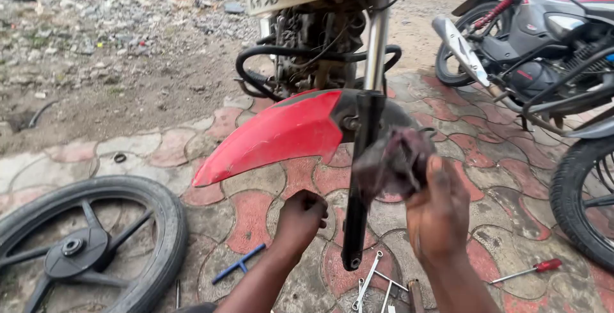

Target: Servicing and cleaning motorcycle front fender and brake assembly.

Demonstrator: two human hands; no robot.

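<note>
Front wheel (83, 246) is off — it lies on the paving. Right hand (438, 214) clutches a rag (393, 159) against the bare fork leg (361, 179); left hand (300, 217) is fisted beside it.

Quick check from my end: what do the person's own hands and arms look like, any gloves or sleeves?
Both forearms are bare, with no sleeves in view. The left hand and right hand wear no gloves, and no watch or ring shows. Both hands look smudged with dark grime.

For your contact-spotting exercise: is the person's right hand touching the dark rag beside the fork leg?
Touching. The head view shows the right hand gripping the rag, fingers closed around its lower edge with no gap, beside the black fork leg.
</note>
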